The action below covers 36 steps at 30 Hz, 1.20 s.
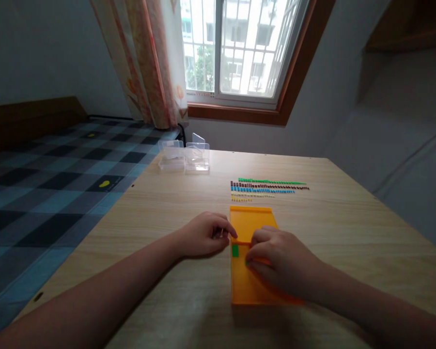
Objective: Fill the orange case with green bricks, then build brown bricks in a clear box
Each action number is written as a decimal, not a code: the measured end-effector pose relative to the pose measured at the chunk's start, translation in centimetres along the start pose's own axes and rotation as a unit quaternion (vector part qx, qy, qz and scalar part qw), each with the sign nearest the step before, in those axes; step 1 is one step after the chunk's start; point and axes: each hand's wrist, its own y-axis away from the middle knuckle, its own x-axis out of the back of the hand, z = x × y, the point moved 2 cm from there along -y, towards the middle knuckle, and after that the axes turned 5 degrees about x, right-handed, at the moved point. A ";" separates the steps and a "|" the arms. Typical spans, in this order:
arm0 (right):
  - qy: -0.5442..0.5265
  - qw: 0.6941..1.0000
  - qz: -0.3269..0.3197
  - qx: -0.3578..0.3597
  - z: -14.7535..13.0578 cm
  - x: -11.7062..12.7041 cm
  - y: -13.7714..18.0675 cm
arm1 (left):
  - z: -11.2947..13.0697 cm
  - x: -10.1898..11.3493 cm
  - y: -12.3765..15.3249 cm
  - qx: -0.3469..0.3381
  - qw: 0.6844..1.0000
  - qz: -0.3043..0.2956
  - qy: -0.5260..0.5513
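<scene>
An orange tray (250, 220) lies flat on the wooden table (330, 228) in front of me. My left hand (203, 234) rests at the tray's left edge with fingers curled, its fingertips touching the rim. Over the tray's middle, my right hand (278, 259) has its fingers pinched together on a small green piece (247, 262). Another green square piece (235, 250) lies inside the tray near its left wall. Behind the tray, rows of small coloured pieces (269, 188) are lined up: green, dark red, blue and yellow.
Two clear plastic boxes (184, 157) stand at the table's far left. A bed with a blue and black checked cover (51, 189) runs along the table's left side. A curtain (148, 63) and a window (240, 48) lie behind.
</scene>
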 end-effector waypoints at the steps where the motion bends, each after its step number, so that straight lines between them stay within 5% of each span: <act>1: 0.006 1.000 -0.015 0.002 -0.2 -0.5 -0.2 | 0.0 0.0 0.0 0.000 1.000 -0.003 -0.004; 7: 0.032 0.999 0.014 0.032 -0.2 -0.7 -0.4 | -0.1 0.0 0.0 -0.007 1.000 -0.014 -0.019; 14: 0.063 0.981 -0.027 0.184 0.2 0.5 0.2 | -0.1 0.2 0.1 -0.011 0.999 -0.024 -0.029; 36: 0.003 0.992 0.022 0.124 -0.2 -1.4 -0.4 | 0.3 0.2 0.0 -0.018 0.998 -0.028 -0.050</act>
